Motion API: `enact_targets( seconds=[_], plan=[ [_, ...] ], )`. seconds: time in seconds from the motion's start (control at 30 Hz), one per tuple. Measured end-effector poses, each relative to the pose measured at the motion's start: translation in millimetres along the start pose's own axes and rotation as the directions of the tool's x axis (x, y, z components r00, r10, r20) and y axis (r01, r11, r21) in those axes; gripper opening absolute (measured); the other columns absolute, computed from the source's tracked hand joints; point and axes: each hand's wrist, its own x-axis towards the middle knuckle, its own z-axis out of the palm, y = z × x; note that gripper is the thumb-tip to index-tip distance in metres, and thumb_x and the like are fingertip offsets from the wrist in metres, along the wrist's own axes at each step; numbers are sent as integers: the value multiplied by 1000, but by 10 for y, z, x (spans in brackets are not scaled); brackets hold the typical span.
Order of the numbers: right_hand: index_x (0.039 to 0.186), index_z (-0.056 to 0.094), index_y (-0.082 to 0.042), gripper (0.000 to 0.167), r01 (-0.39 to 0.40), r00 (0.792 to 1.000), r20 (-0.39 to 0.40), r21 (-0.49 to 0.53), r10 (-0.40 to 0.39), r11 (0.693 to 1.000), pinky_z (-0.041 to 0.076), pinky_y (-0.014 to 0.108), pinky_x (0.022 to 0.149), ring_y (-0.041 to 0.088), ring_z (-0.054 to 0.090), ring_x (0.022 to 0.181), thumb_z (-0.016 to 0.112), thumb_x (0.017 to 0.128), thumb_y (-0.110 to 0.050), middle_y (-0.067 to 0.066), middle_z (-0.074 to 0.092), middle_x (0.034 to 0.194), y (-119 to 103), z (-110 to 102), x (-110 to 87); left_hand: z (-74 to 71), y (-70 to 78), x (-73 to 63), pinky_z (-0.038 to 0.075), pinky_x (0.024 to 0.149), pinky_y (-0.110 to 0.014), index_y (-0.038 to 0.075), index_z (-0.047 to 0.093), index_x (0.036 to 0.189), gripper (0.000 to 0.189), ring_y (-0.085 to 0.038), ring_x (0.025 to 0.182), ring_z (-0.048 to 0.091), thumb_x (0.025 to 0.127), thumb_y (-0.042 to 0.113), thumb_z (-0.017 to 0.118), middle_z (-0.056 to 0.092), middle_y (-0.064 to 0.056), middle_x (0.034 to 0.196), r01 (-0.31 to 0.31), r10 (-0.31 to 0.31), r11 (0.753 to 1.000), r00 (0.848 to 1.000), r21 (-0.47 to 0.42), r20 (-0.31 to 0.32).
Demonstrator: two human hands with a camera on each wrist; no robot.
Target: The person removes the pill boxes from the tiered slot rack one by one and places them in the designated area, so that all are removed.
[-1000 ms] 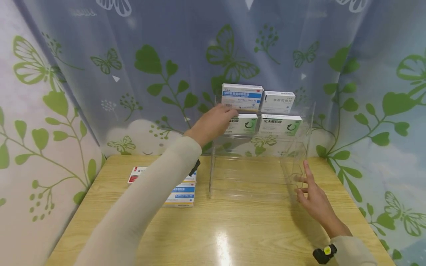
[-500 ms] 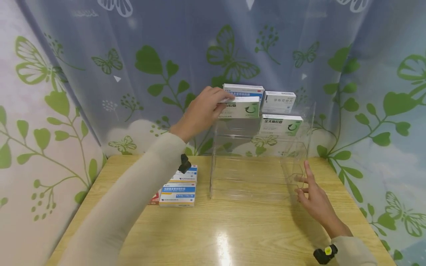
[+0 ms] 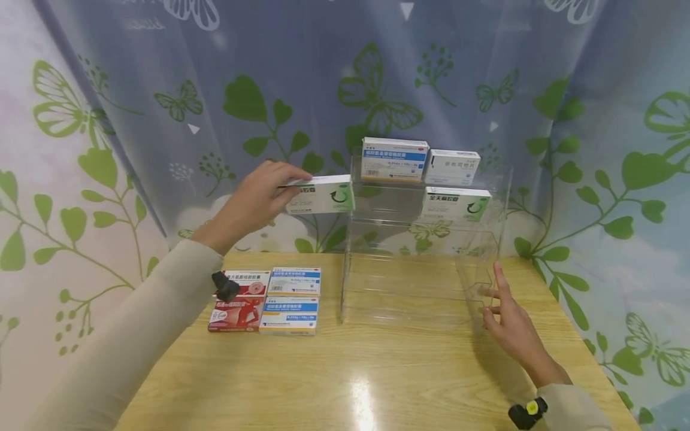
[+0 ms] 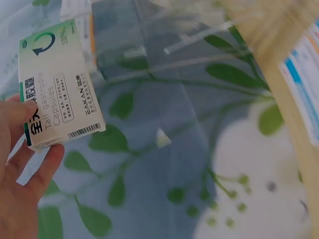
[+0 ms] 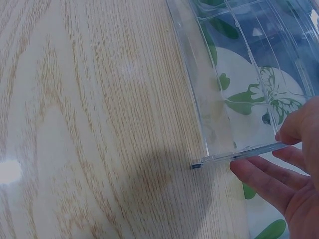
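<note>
While the left hand (image 3: 256,200) pinches a green-and-white box (image 3: 324,196) left of the rack (image 3: 404,294), the right hand (image 3: 509,323) grips the rack's right side.

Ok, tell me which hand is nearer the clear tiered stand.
Right. The right hand touches the clear tiered stand at its right side; the left hand is off its left side, holding a Tall gastrodia Capsules box.

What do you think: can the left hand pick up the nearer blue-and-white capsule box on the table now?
Probably not: the left hand grips the Tall gastrodia Capsules box. Nothing covers the nearer blue-and-white capsule box, though.
</note>
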Motion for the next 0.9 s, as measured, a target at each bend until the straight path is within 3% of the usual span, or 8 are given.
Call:
enact_targets(
  seconds=[0.27, 0.43, 0.73, 0.9],
  plan=[
    [176, -7, -22, 106, -11, 1000, 4, -7, 11, 1000, 62, 28, 63, 50, 78, 97, 64, 102, 5, 39, 61, 139, 9, 5, 14, -156, -372, -642, 58, 105, -55, 6, 72, 136, 31, -34, 125, 66, 106, 2, 68, 73, -14, 136, 85, -84, 996, 993, -9, 79],
    [176, -8, -23, 106, -20, 1000, 7, -14, 20, 1000, 62, 27, 63, 49, 78, 98, 63, 102, 5, 39, 61, 140, 20, 12, 11, -249, -552, -1030, 63, 100, -57, 6, 73, 135, 29, -39, 125, 68, 107, 3, 68, 72, -17, 136, 158, -152, 987, 975, -23, 161],
    [176, -9, -24, 106, -31, 999, 18, -14, 31, 999, 61, 27, 63, 50, 78, 99, 62, 103, 4, 40, 60, 141, 2, 10, -1, -317, -784, -1669, 66, 95, -53, 8, 75, 133, 27, -40, 123, 69, 107, 7, 69, 74, -16, 133, 301, -292, 953, 923, 1, 252],
    [176, -9, -23, 105, -31, 999, 12, -26, 31, 999, 60, 26, 62, 50, 78, 99, 62, 103, 4, 40, 60, 140, -9, 13, -1, -260, -890, -1992, 67, 93, -47, 14, 76, 131, 25, -36, 123, 69, 107, 11, 71, 74, -10, 130, 391, -356, 920, 865, -31, 352]
  ],
)
